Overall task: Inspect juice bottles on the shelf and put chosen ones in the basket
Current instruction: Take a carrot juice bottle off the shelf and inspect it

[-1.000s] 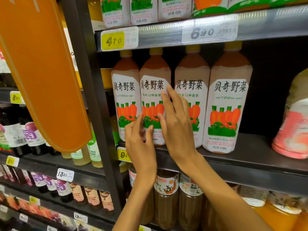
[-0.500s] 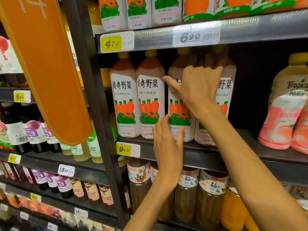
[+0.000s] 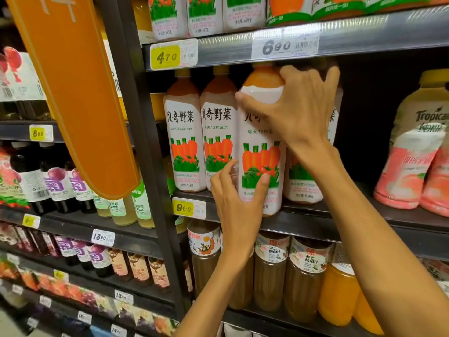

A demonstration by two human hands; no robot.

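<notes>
A row of tall carrot juice bottles with white labels stands on the middle shelf (image 3: 303,218). The third bottle (image 3: 261,156) is pulled forward to the shelf's front edge, out of line with its neighbours. My right hand (image 3: 295,105) grips its shoulder from the right, fingers wrapped around the upper label. My left hand (image 3: 237,195) holds its lower part, thumb on the label's front. Two more carrot juice bottles (image 3: 182,139) stand to its left, and a fourth (image 3: 303,181) sits partly hidden behind my right wrist. No basket is in view.
Pink peach Tropicana bottles (image 3: 410,147) stand at the right of the same shelf. The upper shelf edge (image 3: 352,32) hangs close over the bottle caps. Brown and orange juice bottles (image 3: 272,271) fill the shelf below. An orange hanging sign (image 3: 73,93) juts out at left.
My right hand closed on the third bottle's shoulder and drew it forward to the shelf edge. My left hand shifted right and took hold of its lower part.
</notes>
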